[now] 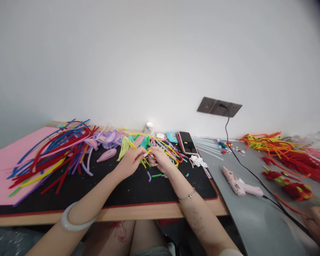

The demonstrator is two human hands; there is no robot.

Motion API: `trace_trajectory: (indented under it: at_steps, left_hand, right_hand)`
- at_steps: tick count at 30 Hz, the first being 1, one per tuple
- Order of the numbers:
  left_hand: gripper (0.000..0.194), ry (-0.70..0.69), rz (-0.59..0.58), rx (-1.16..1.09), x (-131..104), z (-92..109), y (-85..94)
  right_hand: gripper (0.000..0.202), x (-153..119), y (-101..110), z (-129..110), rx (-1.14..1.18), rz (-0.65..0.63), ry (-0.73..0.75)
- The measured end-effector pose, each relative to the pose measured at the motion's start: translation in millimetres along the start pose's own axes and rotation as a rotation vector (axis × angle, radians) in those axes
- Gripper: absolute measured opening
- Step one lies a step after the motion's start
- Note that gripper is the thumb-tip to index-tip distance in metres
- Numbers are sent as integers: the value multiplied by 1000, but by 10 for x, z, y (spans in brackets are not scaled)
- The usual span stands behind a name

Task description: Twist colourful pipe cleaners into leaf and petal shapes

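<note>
My left hand point(133, 159) and my right hand point(159, 159) meet over the black mat point(101, 192), in front of the craft pile. Between their fingertips is a small yellow piece point(149, 152), pinched by both hands. Just behind and around them lie colourful fuzzy stems point(173, 151), with a yellow-green bundle point(123, 147) left of my left hand. A pink bundle point(107, 155) rests farther left. Short cut pieces, one green point(156, 175) and one purple point(149, 176), lie on the mat below my hands.
Red and blue stems point(56, 149) cover a pink sheet point(0, 167) at left. A phone point(187, 143), tissue point(198, 161) and paper cup point(149, 128) stand behind. On the grey table are a corded glue gun point(240, 184) and another person's hand point(317, 224).
</note>
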State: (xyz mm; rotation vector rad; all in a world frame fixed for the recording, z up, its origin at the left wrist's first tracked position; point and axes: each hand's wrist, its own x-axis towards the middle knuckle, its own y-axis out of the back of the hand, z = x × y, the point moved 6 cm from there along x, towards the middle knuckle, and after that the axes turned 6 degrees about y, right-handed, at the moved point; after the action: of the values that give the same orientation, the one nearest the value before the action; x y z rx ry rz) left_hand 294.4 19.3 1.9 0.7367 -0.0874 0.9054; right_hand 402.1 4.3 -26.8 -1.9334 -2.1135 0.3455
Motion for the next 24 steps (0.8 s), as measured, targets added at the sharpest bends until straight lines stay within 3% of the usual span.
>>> trace_trajectory:
  at_steps: [4, 15, 19, 24]
  left_hand:
    - [18, -17, -1, 147, 2, -16, 6]
    - [18, -15, -36, 146, -9, -26, -28]
    - [18, -8, -58, 154, -12, -25, -59]
    - [16, -1, -40, 239, -13, -55, -64]
  right_hand:
    - [38, 0, 8, 14, -44, -20, -37]
    - [22, -56, -53, -92, -201, -172, -3]
    - [15, -32, 8, -69, -288, -132, -14]
    - [20, -7, 82, -24, -362, -64, -22]
